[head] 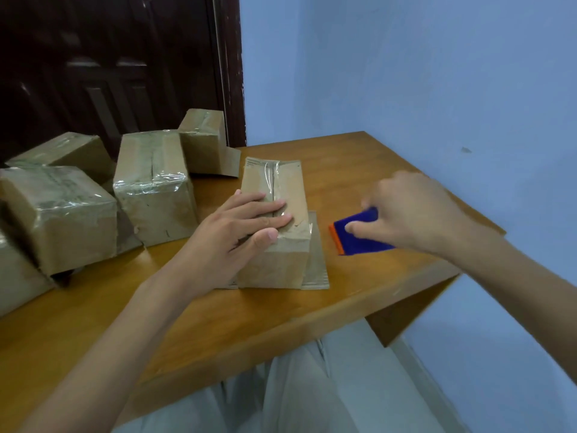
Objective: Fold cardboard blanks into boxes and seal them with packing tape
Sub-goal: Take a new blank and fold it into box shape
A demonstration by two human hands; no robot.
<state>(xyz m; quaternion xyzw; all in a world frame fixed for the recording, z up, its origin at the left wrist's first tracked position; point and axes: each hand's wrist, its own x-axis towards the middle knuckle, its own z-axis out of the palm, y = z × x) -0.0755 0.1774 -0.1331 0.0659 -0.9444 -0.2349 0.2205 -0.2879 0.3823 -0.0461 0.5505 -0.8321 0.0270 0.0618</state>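
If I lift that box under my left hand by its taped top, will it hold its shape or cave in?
The box looks like thin cardboard, so it probably flexes under a squeeze. Clear tape runs along its top seam, which should keep those flaps shut. It is likely light, and flaps splay out at its base, so the bottom may be unsealed. The left hand lies flat on top.

home room | dark panelled door (109,67) | blue wall (406,73) | wooden table (359,164)

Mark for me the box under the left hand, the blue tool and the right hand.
box (281,260), head view, on its bare front face.
blue tool (359,234), head view, on its blue body beside the orange edge.
right hand (412,210), head view, on the back of the hand.
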